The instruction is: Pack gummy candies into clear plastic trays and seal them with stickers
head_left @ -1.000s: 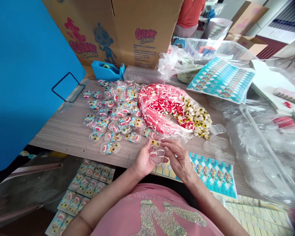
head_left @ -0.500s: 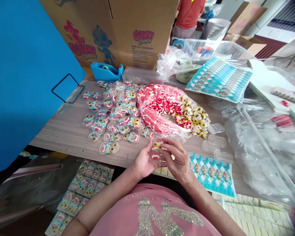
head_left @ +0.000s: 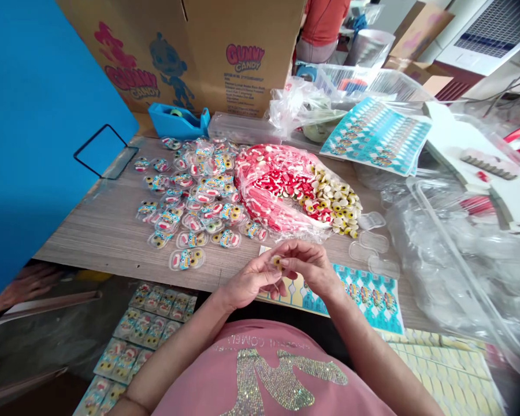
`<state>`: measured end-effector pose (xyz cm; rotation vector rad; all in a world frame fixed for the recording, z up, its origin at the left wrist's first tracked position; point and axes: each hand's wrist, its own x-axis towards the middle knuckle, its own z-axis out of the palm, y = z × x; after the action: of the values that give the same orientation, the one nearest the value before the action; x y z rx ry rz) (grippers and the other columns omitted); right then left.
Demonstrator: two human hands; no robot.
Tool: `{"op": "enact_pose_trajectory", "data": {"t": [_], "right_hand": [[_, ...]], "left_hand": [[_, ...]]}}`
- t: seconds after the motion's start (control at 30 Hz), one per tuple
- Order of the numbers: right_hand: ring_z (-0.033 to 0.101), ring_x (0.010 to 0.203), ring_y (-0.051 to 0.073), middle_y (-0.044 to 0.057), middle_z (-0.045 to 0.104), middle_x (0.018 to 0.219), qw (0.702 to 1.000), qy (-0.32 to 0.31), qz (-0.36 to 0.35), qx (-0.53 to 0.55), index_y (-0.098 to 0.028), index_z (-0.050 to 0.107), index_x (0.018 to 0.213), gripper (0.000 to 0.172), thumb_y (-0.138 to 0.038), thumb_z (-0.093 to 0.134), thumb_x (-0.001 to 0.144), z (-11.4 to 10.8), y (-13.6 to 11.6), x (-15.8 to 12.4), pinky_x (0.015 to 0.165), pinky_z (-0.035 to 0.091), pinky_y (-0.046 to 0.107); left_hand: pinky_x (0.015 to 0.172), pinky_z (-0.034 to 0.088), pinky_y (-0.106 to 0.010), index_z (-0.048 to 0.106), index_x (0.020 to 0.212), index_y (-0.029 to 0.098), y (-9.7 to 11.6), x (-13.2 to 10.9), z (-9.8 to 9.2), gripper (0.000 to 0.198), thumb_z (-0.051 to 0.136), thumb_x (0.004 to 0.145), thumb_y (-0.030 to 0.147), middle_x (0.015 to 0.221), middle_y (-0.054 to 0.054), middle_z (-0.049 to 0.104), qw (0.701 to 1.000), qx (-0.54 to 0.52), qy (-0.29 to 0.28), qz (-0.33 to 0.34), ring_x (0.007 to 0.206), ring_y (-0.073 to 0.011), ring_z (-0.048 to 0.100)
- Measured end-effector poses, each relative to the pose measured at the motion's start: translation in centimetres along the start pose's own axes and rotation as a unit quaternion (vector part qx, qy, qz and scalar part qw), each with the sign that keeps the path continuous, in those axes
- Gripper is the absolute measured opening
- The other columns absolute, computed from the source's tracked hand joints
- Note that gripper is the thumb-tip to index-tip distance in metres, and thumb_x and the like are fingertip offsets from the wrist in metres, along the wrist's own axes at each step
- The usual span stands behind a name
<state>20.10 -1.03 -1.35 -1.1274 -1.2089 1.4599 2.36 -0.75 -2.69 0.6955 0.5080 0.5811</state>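
Note:
Between my two hands is a small clear plastic candy case (head_left: pixel 277 263) with a yellow gummy eye visible inside. My left hand (head_left: pixel 253 280) grips it from the left, fingers curled beneath. My right hand (head_left: pixel 307 267) pinches it from the right, thumb and fingers pressed on it; they cover most of the case. Just beyond my hands lies a plastic bag of red and white gummies (head_left: pixel 281 185), with loose yellow gummy eyes (head_left: pixel 340 202) spilling at its right. A sheet of blue stickers (head_left: pixel 368 294) lies by my right wrist, partly peeled to its yellow backing.
Filled, labelled cases (head_left: pixel 199 190) pile up on the table's left. Clear case halves (head_left: pixel 368 245) lie at right beside a large bag of plastic cases (head_left: pixel 442 271). A blue tape dispenser (head_left: pixel 177 122) stands before a cardboard box (head_left: pixel 208 58). At far left, another person's hand (head_left: pixel 30 283) shows.
My hands have closed in around the case, and the right thumb now presses on it. The view has shifted slightly. Another person's hand has appeared at the lower left.

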Motion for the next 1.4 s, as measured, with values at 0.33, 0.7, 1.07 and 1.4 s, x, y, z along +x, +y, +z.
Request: {"op": "enact_pose_trajectory", "data": {"t": [0.33, 0.7, 1.07, 1.4], "right_hand": [[0.065, 0.061, 0.014, 0.001, 0.073, 0.077, 0.988, -0.002, -0.067, -0.14, -0.028, 0.071, 0.12, 0.031, -0.036, 0.053, 0.096, 0.8, 0.4, -2.0, 0.065, 0.056, 0.031], [0.072, 0.073, 0.017, 0.001, 0.078, 0.087, 0.995, 0.095, -0.026, 0.005, -0.028, 0.076, 0.102, 0.023, -0.026, 0.068, 0.081, 0.9, 1.8, -2.5, 0.065, 0.058, 0.031], [0.063, 0.064, 0.013, -0.002, 0.069, 0.068, 0.99, 0.141, -0.008, 0.013, -0.025, 0.074, 0.088, 0.017, -0.026, 0.075, 0.071, -0.1, 2.4, -3.2, 0.065, 0.054, 0.03], [0.054, 0.056, 0.01, 0.0, 0.066, 0.085, 0.976, 0.171, -0.05, -0.121, -0.025, 0.071, 0.107, 0.035, -0.039, 0.078, 0.075, -4.9, 3.7, -5.3, 0.057, 0.05, 0.027]], "left_hand": [[0.047, 0.042, -0.021, 0.045, 0.143, 0.021, -0.8, 0.6, 0.6, 0.072, 0.075, 0.079, 0.033, 0.07, 0.0, 0.067, 0.993, 0.043, 0.111, 0.01, 0.05, -0.011, 0.058], [0.046, 0.047, -0.02, 0.056, 0.131, 0.019, -1.2, 0.7, 1.3, 0.065, 0.082, 0.072, 0.028, 0.075, -0.004, 0.072, 0.992, 0.067, 0.107, 0.004, 0.054, -0.0138, 0.065], [0.043, 0.049, -0.021, 0.074, 0.094, 0.013, -1.0, 0.5, 1.6, 0.036, 0.086, 0.067, 0.032, 0.071, -0.009, 0.075, 0.988, 0.033, 0.152, 0.017, 0.054, -0.0164, 0.068], [0.037, 0.043, -0.02, 0.068, 0.077, 0.012, -2.3, 1.2, 1.9, 0.029, 0.084, 0.067, 0.034, 0.064, -0.01, 0.073, 0.985, 0.069, 0.156, -0.017, 0.045, -0.0146, 0.064]]}}
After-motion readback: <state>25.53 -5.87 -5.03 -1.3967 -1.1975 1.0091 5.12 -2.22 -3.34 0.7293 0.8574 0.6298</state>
